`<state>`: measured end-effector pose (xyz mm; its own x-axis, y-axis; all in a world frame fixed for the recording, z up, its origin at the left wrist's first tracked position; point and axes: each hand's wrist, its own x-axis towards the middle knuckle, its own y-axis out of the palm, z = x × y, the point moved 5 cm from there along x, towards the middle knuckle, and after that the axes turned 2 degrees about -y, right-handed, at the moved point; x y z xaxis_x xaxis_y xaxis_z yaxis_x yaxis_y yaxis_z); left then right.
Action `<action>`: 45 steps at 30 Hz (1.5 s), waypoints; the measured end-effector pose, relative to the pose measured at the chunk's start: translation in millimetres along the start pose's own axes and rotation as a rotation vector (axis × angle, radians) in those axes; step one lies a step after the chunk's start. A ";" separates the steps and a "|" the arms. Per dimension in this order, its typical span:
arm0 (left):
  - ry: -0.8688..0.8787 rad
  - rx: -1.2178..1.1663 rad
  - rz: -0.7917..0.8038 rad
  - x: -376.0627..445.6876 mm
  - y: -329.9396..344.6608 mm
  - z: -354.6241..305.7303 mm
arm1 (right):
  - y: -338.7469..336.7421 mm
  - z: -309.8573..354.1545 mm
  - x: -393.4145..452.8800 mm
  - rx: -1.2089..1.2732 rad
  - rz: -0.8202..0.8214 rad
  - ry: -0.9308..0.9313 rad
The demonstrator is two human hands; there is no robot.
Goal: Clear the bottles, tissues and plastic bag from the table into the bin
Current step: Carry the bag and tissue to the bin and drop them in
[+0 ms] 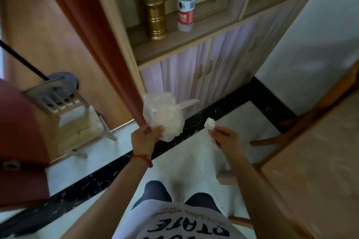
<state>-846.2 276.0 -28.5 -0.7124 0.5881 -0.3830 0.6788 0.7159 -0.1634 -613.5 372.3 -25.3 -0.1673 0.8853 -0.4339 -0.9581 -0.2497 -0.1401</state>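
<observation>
Plastic bag (165, 118) — gripped by left hand (144, 135); right hand (225, 137) pinching tissue (209, 123).

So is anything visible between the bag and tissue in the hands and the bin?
The bin is not in view, so this cannot be judged. The left hand holds the plastic bag, the right hand pinches a tissue, both over open floor.

The single head-worn wide-angle camera looks steeply down and forward from above the person's own shirt (186, 225), close over both outstretched forearms, across the tiled floor (194, 153) toward the cupboard (194, 75) ahead, with a table's (314, 161) near corner at the right edge.
</observation>
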 end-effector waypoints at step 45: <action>0.003 0.112 0.881 150.5 588.0 -163.7 | -319.0 99.8 265.2 0.445 -0.860 0.049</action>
<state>-583.4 847.1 -33.3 0.0767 0.9094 -0.4089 0.9941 -0.0382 0.1015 -375.5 725.9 -6.8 0.6320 0.6761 -0.3788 -0.7506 0.6556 -0.0822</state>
